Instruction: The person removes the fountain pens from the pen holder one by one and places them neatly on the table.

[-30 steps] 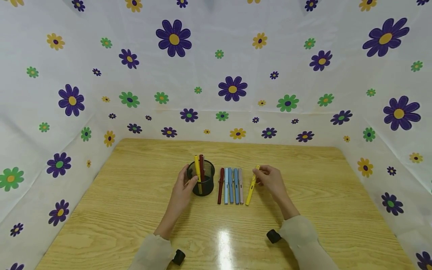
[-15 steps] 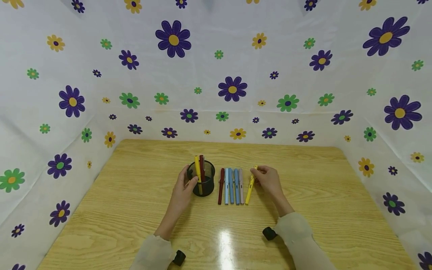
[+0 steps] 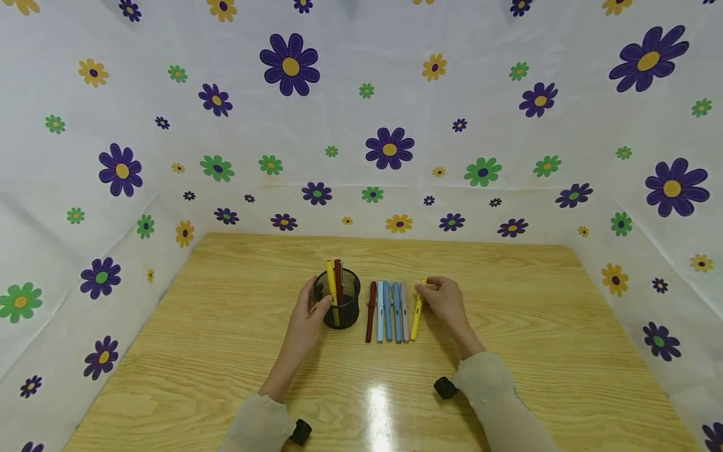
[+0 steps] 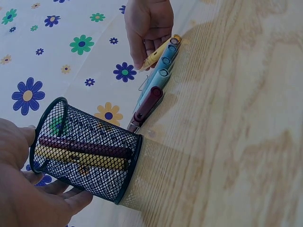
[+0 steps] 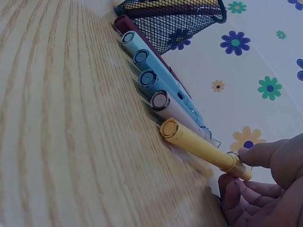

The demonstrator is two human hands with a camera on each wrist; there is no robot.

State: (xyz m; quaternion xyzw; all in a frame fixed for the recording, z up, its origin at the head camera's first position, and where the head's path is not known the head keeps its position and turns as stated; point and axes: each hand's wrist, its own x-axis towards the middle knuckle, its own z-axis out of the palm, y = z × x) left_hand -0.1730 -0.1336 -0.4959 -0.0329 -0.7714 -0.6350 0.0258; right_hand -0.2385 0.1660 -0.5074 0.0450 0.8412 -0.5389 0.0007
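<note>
A black mesh pen holder [image 3: 346, 314] stands upright on the table, and my left hand [image 3: 305, 320] grips its left side with the thumb at the front. Inside it lean a yellow pen [image 3: 331, 279] and a dark red pen [image 3: 339, 276]. My right hand [image 3: 447, 302] pinches the capped upper end of another yellow pen [image 5: 201, 150], which lies at the right end of a row. To its left lie a pinkish-grey pen [image 3: 405, 314], two blue pens [image 3: 388, 314], a light blue pen [image 3: 380, 317] and a dark red pen [image 3: 370, 314], side by side.
The wooden table [image 3: 508, 282] is enclosed at the back and sides by a white flower-patterned cloth [image 3: 339, 113]. Black wrist cameras sit at the left cuff [image 3: 301, 432] and the right cuff [image 3: 445, 388]. A bright reflection shows near the table's front.
My right hand has moved left with the yellow pen, bringing it closer to the pinkish-grey pen and more in line with the row. My left hand stays on the pen holder.
</note>
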